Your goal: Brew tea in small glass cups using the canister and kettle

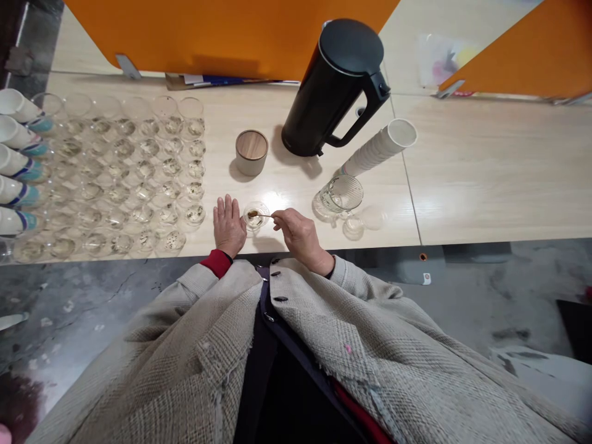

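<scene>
1. My right hand (298, 234) pinches the spoon (263, 215) over the clear cup (266, 210); a tilt could spill its load.
2. My left hand (229, 229) lies flat, left of the cup, fingers slightly spread; a nudge could tip the cup.

On the table (481, 179), rows of cups (171, 166) stand left, paper cups (17, 190) along their left edge. Near, a single cup (254, 226) sits between left hand (229, 229) and right hand (299, 237), a spoon (263, 215) over it. Beyond stands a canister (250, 159); right, a kettle (317, 92), then stacked cups (375, 150), a glass (343, 195) nearer.
</scene>
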The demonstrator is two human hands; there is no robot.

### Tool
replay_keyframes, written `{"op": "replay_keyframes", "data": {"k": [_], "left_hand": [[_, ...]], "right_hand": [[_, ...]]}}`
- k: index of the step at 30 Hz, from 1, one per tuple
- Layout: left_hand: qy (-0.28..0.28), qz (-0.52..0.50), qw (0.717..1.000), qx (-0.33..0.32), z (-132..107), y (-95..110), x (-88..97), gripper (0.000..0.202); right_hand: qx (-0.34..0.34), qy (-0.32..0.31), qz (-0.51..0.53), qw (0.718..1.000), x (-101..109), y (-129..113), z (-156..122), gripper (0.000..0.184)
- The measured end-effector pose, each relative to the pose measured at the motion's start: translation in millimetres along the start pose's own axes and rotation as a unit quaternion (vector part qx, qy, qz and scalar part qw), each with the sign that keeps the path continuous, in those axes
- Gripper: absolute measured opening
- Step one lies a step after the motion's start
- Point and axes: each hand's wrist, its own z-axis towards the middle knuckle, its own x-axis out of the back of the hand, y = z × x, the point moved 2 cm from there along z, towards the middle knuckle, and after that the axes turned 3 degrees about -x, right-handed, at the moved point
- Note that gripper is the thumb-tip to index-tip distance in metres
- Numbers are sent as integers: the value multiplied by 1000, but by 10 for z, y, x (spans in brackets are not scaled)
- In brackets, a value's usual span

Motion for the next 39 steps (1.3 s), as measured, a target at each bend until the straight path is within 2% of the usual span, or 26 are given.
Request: {"op": "replay_keyframes", "data": {"k": [4,8,14,19,24,29,34,39], "left_hand": [[-4,2,1000,1,0,2,-1,67],[-1,5,1000,-2,-4,6,2,66],[0,5,1000,-3,-8,0,10,66],[3,1,1000,-9,-5,-9,2,66],[9,-5,1000,-7,1,-24,-22,65],[10,-2,1000,-11,4,-30,-35,65],[12,-4,1000,-9,4,-27,-28,64],[6,0,1000,-6,3,-20,-21,65]], "right_hand": [[26,-25,-17,999,-25,10,-9,21],[13,-9,-13,1000,18,21,-18,22],[1,-69,-37,997,11,21,-26,23],[-6,-44,-36,998,21,35,-21,22],[-9,-69,-57,996,-1,60,-24,25],[0,-42,-59,997,14,58,-28,25],[5,-60,-70,996,2,52,-23,25],[-1,-38,-41,998,-19,68,-22,27]]}}
